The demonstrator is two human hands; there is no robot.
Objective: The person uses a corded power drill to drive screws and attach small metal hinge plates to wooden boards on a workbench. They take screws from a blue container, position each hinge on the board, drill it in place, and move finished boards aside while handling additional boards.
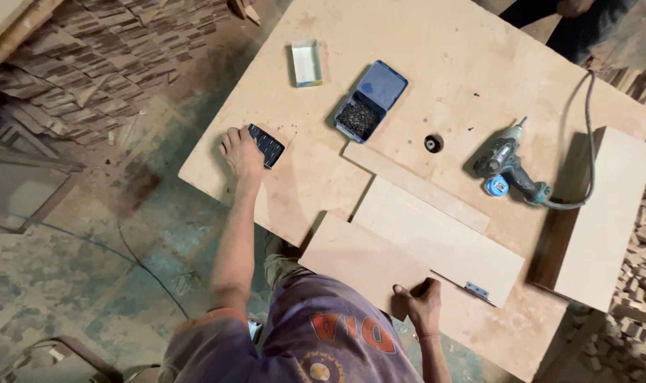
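— Head view only. What have your hands got?

— My left hand (241, 152) is stretched out to about ten o'clock, near the tabletop's edge, fingers lying on a small flat black phone-like slab (267, 145). I cannot tell whether the grip is clamped round it or just resting on top. My right hand (421, 301) sits at six o'clock, close to my body, with its grip together on the near edge of a pale rectangular plywood panel (362, 259), thumb on top, pinning it so it won't slide.

— And what's about that panel?

— Touching it toward three o'clock lies a lighter rectangular board (436, 241) with a small metal hinge (478, 291) at its near corner; a narrow pale strip (415, 186) lies along its far side. The pieces sit edge to edge, which looks like why I'm holding one flat.

— The tools?

— A teal corded power drill (511, 170) lies on its side at two o'clock, cable looping off to the right. At twelve o'clock an open blue hinged tin of dark screws (369, 101) sits within reach, and beyond it toward eleven an open small white cardboard box (306, 62). A small black round knob (433, 143) lies between tin and drill.

— Anything else?

— A tall pale board box (603, 213) stands at three o'clock on the brown plywood tabletop (465, 50). Another person's dark sleeve shows at the far edge.
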